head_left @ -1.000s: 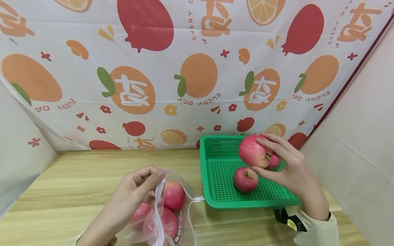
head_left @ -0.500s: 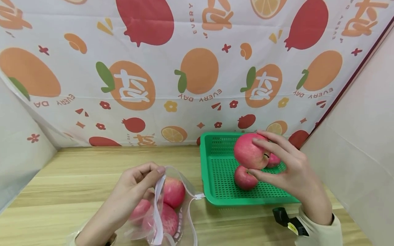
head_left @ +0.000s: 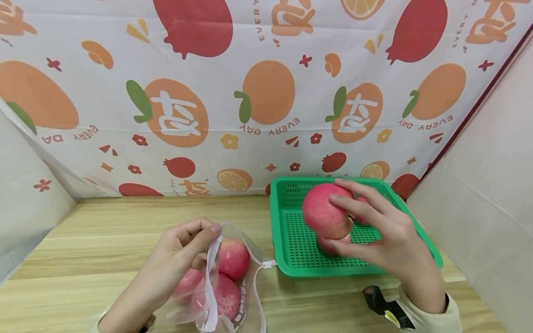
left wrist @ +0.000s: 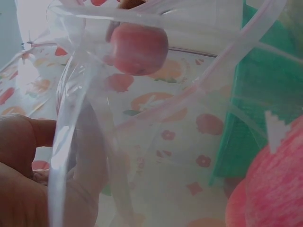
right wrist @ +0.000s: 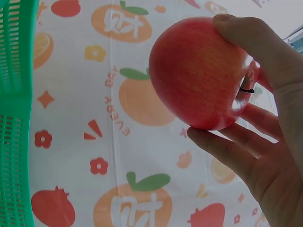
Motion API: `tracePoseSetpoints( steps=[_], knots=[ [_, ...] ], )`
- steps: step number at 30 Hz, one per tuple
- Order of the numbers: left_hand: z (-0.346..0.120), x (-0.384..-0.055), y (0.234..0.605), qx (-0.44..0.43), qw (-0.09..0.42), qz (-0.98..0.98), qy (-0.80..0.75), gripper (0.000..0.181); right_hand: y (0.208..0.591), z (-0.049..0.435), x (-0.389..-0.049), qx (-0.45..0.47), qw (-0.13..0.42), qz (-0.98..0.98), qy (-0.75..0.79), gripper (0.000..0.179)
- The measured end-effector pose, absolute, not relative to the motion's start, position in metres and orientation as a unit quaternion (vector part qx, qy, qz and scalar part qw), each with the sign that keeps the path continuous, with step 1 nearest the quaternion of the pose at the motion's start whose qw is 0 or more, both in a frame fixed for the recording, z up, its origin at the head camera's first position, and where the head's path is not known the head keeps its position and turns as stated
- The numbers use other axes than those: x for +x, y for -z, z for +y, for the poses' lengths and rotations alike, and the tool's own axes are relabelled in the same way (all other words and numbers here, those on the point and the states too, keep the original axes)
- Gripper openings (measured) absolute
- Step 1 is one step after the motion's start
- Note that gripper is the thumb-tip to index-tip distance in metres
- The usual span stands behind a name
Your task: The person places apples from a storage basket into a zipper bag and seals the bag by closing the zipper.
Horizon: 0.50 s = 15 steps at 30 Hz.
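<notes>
Held apple (head_left: 324,212) partly hides what seem two other apples (head_left: 323,246).

Backdrop (head_left: 225,99): white sheet with faint horizontal creases, printed with oranges (head_left: 268,92), red pomegranates (head_left: 420,30), citrus slices (head_left: 234,179), small flowers (head_left: 229,141) and "EVERY DAY" lettering (head_left: 285,128). Left panel (head_left: 21,162) whitish, one red flower low down; right panel (head_left: 487,175) plain whitish. Dark red edge (head_left: 479,101) runs diagonally between backdrop and right panel. Tabletop (head_left: 100,245): pale yellowish wood grain, meeting the backdrop's foot. Light: fairly even in head view; bright glare upper left in left wrist view.
</notes>
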<state>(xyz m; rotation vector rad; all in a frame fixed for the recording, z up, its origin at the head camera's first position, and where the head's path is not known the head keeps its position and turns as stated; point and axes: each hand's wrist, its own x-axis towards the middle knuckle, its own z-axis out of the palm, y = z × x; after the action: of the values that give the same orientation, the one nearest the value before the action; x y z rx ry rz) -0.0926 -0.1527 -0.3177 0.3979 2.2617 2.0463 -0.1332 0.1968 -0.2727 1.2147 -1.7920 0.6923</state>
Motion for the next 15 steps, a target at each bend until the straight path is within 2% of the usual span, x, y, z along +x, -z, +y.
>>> tracePoseSetpoints(
  steps=[15],
  knots=[
    [-0.150, -0.092, 0.311, 0.109, 0.050, 0.744, -0.657, 0.028, 0.280, 0.172, -0.127, 0.526, 0.410, -0.694, -0.270, 0.046]
  ],
)
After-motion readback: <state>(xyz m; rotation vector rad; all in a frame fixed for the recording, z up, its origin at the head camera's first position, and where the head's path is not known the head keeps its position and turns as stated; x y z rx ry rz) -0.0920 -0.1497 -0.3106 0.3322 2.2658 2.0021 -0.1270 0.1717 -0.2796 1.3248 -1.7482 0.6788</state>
